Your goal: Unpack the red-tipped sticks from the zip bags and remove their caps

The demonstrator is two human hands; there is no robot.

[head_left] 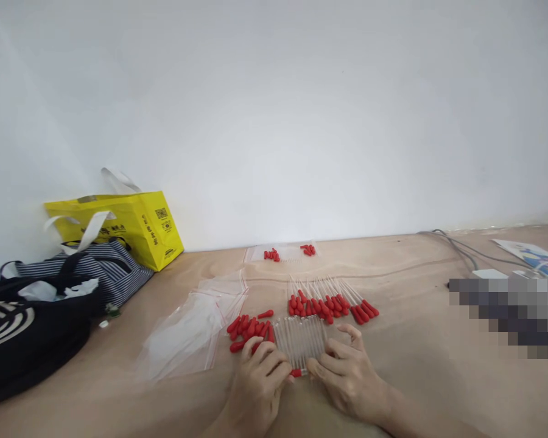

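Observation:
My left hand (259,383) is closed on a red rubber dropper bulb (296,373), whose open end points right. My right hand (347,378) pinches a clear glass dropper tube (304,371), mostly hidden by the fingers. Tube and bulb meet end to end; how far one sits inside the other I cannot tell. Just beyond my hands lies a row of bare glass tubes (300,340). A pile of loose red bulbs (249,327) is by my left fingers. Farther back are several droppers with red bulbs fitted (322,304), tips toward the wall.
Clear zip bags (182,328) lie at left. Another bag (292,252) with red bulbs rests against the wall. A yellow bag (150,228), a striped bag (114,267) and a black bag (31,340) stand far left. Cables (466,252) and a printed sheet (530,252) are at right.

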